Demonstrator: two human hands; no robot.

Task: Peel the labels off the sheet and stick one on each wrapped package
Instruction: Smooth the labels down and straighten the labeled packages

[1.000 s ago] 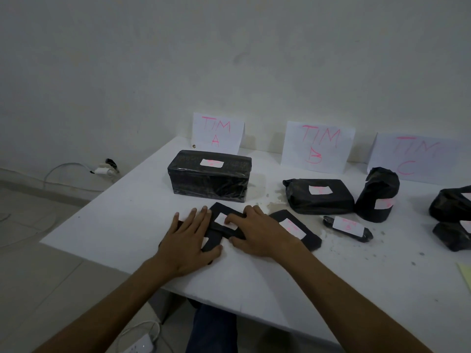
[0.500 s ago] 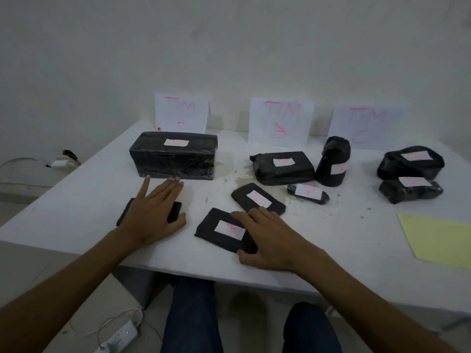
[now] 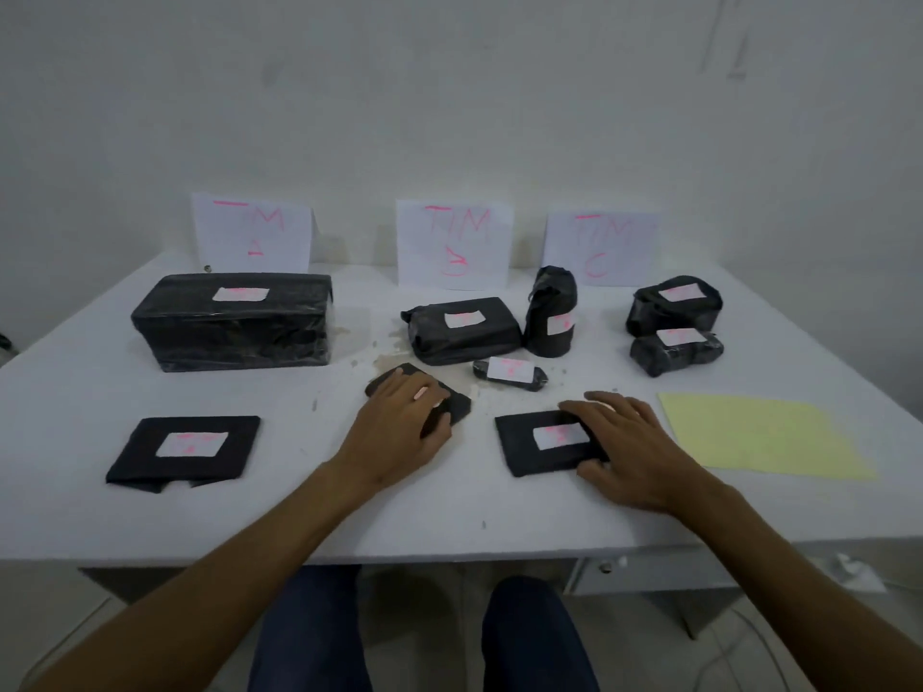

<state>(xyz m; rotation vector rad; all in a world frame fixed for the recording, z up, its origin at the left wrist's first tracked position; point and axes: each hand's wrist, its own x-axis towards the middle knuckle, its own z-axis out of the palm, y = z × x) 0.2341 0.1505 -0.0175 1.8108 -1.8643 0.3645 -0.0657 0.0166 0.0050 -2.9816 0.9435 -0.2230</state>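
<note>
Black wrapped packages (image 3: 234,322), eight counted, three paper signs (image 3: 452,244), one yellow sheet (image 3: 759,437), left grip (image 3: 399,432) and right grip (image 3: 629,452) flat, relaxed

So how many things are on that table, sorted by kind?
Black wrapped packages: 9 (the big block, one flat package, one under the left hand, one under the right hand, five more behind)
White paper signs against the wall: 3 (first)
Yellow sheet: 1
Total: 13

You can read pink handwriting on three paper signs: "TIM A" (image 3: 252,233), "TIM B" (image 3: 454,244), "TIM C" (image 3: 602,248); the package labels are illegible.
</note>
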